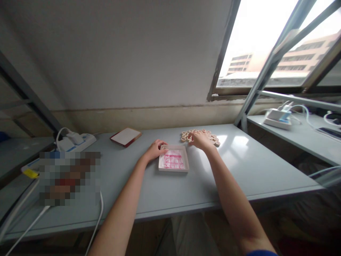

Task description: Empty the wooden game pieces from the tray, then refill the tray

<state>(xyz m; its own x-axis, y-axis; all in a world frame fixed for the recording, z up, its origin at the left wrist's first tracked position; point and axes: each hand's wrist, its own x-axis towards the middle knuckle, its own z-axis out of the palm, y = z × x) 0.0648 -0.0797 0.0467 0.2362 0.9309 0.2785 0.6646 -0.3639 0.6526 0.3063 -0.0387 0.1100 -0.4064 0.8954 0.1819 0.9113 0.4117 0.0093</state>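
A shallow white square box point(187, 161) lies on the desk, its floor lined with paper marked by a pink hand-drawn grid. My left hand point(155, 150) grips the box's far left corner, thumb over the rim and fingers outside. Beside that thumb, a small round disc point(164, 148) sits in the corner of the box. Beyond the box on the right, my right hand point(200, 140) reaches down over a cluster of round wooden discs point(214, 139), which look like chess pieces. Its thumb and forefinger are apart at the cluster's left side; the other fingers are partly hidden.
A red-edged lid or flat box point(126, 137) with a pale face lies at the back left. Further left are a white power strip point(86, 141) with plugs and a white cable point(101, 202). On the right, another power strip point(277, 119) rests on a neighbouring desk beyond a metal post.
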